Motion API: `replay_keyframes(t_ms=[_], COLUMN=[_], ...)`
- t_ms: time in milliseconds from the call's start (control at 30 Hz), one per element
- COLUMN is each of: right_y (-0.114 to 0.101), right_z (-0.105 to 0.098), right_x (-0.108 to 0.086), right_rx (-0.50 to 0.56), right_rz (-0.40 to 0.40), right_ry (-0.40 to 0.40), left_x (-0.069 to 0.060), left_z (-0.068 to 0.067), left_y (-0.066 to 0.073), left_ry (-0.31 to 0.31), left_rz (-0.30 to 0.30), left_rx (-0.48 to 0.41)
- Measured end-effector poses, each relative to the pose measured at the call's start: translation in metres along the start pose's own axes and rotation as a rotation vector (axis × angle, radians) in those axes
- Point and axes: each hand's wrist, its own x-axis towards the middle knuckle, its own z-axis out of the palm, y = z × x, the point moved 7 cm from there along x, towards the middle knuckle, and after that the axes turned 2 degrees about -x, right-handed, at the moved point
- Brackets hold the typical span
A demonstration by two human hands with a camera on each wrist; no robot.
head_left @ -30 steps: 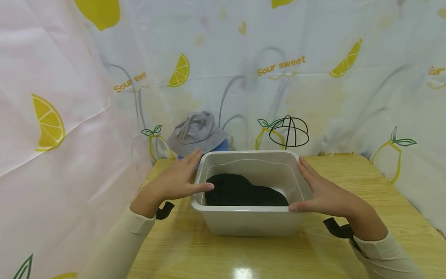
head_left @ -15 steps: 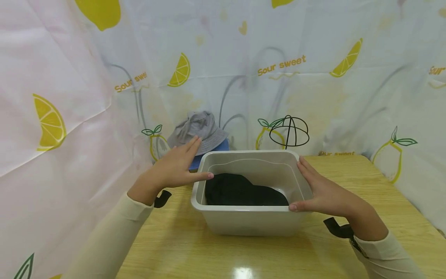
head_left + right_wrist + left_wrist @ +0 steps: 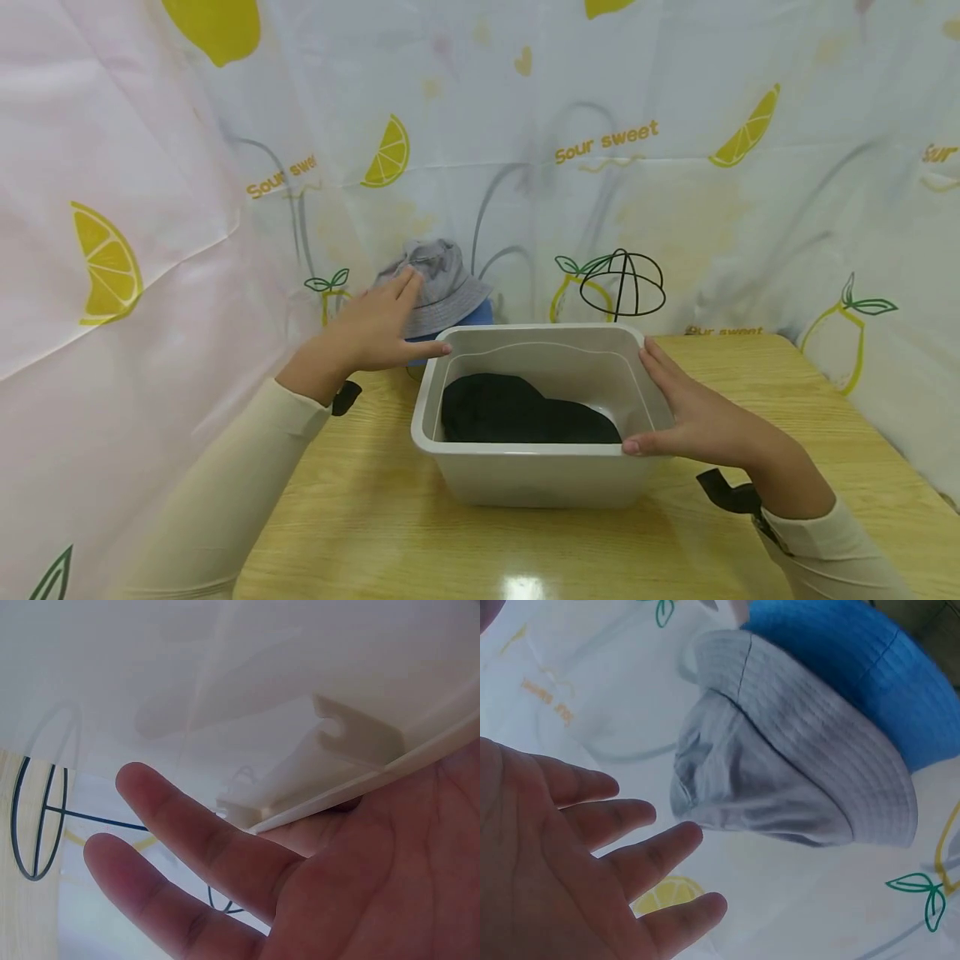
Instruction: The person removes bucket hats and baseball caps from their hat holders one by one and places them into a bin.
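My left hand [image 3: 367, 325] hovers with spread, nearly straight fingers beside a grey bucket hat [image 3: 450, 292]. Their fingertips overlap the hat in the head view; in the left wrist view they are near its crown [image 3: 735, 772], and contact cannot be told. Beneath the grey hat lies a blue bucket hat [image 3: 478, 313], its brim [image 3: 885, 667] showing. A dark green or black hat-like cloth item [image 3: 517, 412] lies inside a light grey plastic bin [image 3: 540, 479]. My right hand [image 3: 705, 421] holds the bin's right rim, thumb over the near corner, other fingers along the outside [image 3: 202, 840].
The bin stands on a wooden table [image 3: 795, 392]. Behind it to the right is a black wire hat stand [image 3: 622, 283]. An olive item [image 3: 937, 630] shows partly beyond the blue hat. A lemon-print curtain [image 3: 480, 108] hangs behind and on the left.
My left hand has moved up and away from the bin's left rim toward the grey bucket hat. The right hand and the bin have stayed in place.
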Motion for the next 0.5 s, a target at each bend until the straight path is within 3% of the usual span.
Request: replay_keyframes(t_ms=[500], right_y=[0.001], right_z=[0.0], right_x=[0.0], right_rx=[-0.009], right_rz=[0.004], right_ry=[-0.006], left_x=[0.018], left_z=[-0.01], left_y=[-0.007], left_ry=[0.007], left_rz=[-0.026], left_rx=[0.122])
